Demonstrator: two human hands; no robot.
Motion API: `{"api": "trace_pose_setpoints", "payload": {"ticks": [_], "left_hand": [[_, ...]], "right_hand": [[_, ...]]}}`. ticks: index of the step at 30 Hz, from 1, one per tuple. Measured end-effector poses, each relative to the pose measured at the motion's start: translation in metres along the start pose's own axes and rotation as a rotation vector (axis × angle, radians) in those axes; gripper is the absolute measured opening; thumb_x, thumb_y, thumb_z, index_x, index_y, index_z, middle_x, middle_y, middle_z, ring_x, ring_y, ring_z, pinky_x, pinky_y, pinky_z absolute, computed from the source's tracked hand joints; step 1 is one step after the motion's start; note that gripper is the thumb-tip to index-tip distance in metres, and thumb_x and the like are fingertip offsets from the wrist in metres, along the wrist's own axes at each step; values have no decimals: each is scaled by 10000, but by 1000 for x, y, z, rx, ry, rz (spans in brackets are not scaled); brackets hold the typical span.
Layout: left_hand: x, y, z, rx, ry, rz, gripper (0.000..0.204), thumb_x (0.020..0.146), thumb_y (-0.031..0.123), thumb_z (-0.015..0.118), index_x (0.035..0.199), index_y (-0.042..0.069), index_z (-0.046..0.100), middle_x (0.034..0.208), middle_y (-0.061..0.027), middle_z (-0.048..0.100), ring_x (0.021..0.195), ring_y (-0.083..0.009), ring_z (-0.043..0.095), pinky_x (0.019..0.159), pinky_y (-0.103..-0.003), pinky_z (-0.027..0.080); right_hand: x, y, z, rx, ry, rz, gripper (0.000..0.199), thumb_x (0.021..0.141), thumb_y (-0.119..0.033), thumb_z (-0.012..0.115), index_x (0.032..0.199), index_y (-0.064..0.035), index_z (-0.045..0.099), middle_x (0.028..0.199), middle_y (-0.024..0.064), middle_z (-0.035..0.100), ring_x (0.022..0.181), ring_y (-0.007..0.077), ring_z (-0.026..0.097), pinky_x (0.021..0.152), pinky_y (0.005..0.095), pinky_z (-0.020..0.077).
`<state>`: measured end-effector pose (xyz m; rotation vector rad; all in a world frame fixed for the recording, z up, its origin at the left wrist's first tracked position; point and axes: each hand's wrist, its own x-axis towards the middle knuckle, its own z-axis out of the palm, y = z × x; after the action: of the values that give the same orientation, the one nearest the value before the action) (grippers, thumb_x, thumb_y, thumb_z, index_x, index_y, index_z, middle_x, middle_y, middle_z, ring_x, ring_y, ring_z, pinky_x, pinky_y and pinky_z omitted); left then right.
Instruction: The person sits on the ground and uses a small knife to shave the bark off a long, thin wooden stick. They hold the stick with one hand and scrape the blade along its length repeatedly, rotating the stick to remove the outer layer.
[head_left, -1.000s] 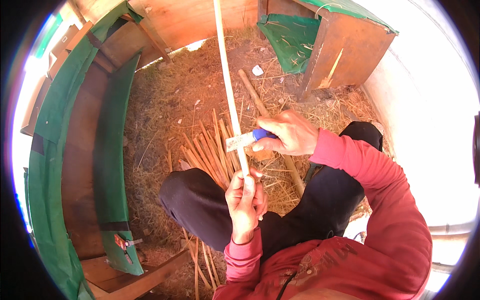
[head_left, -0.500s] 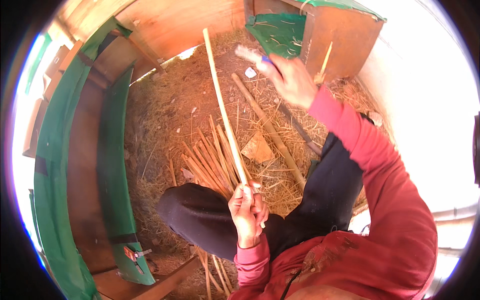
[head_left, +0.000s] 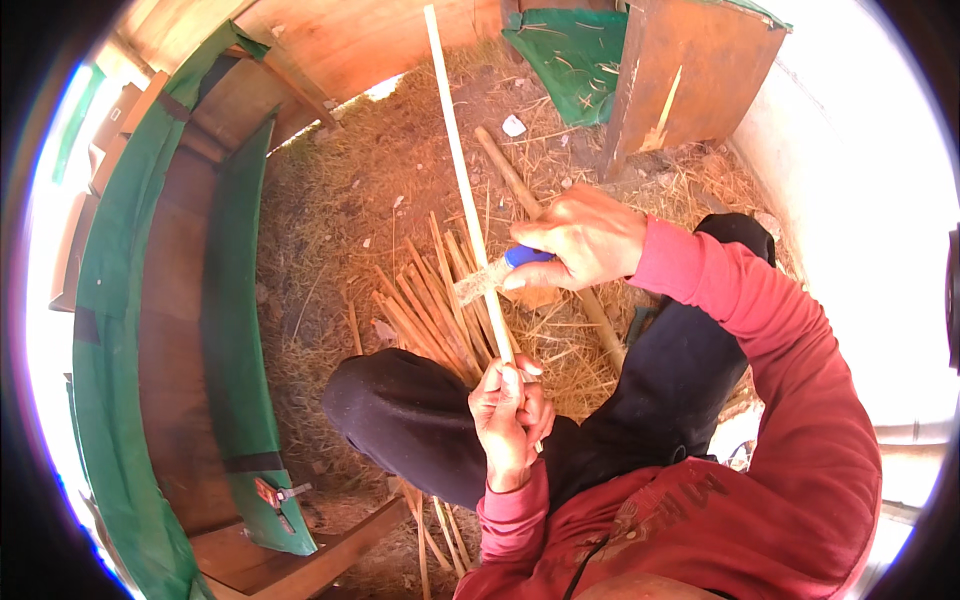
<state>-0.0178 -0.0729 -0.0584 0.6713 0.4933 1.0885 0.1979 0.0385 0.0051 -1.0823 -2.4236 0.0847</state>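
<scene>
Right now, grasping the lower end of a long pale wooden strip (head_left: 458, 160) in the left hand (head_left: 508, 415), pinching it between thumb and bent fingers, and pointing it up and away from the body. Gripping a flat blade (head_left: 472, 287) by its blue handle (head_left: 526, 256) in the curled right hand (head_left: 585, 240), crossing the strip with it near the left hand. Bending both knees in dark trousers (head_left: 410, 420). Holding the strip over a fanned heap of thin sticks (head_left: 430, 310) on the straw-strewn ground (head_left: 330, 220). Facing a tan pole (head_left: 507, 170) to the heap's right.
</scene>
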Motion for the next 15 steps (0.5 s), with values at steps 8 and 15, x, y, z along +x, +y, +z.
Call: {"api": "trace_pose_setpoints", "payload": {"ticks": [8,15], "left_hand": [[-14,-1,-1,-161,-64,-85,310,1029,276,458,973,-22,522,484,34,284,319,-53,233,320,-242,178],[-3,0,-5,-301,-47,-218,384,1042,379,376,796,92,437,480,19,315,288,-81,273,305,-250,222]], "right_hand": [[20,84,-54,-355,600,531,610,969,-554,435,699,-38,616,533,170,562,493,356,588,455,460,454],[2,13,-10,144,125,2,399,911,-438,616,788,-59,638,479,144,496,405,313,530,429,436,410]]}}
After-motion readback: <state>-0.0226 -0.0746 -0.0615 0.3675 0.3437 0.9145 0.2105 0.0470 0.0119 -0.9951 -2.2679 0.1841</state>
